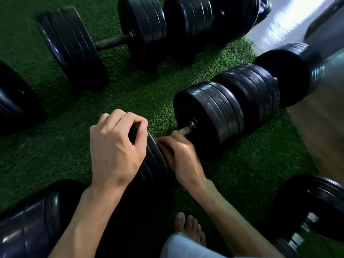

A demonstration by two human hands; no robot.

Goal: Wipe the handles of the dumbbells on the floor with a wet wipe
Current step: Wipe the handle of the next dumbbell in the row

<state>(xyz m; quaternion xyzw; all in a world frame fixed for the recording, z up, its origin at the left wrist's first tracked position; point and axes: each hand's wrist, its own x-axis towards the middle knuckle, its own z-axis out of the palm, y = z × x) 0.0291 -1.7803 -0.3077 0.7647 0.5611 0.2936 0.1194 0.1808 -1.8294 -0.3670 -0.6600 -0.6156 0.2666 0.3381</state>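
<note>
A black dumbbell lies on the green turf in the middle of the head view. Its far plates (210,116) sit to the right, and its near plates (152,161) sit under my hands. My left hand (115,148) grips the top rim of the near plates. My right hand (180,155) is wrapped around the rusty metal handle (187,129), of which only a short stub shows beyond my fingers. No wet wipe is visible; it may be hidden inside my right hand. A second dumbbell (113,42) with a bare dark handle lies further back.
More black dumbbells ring the spot: at the left edge (14,101), bottom left (31,224), bottom right (312,207), top (204,21) and right (286,71). My bare foot (189,228) rests on the turf near the bottom. A pale floor (283,21) begins at top right.
</note>
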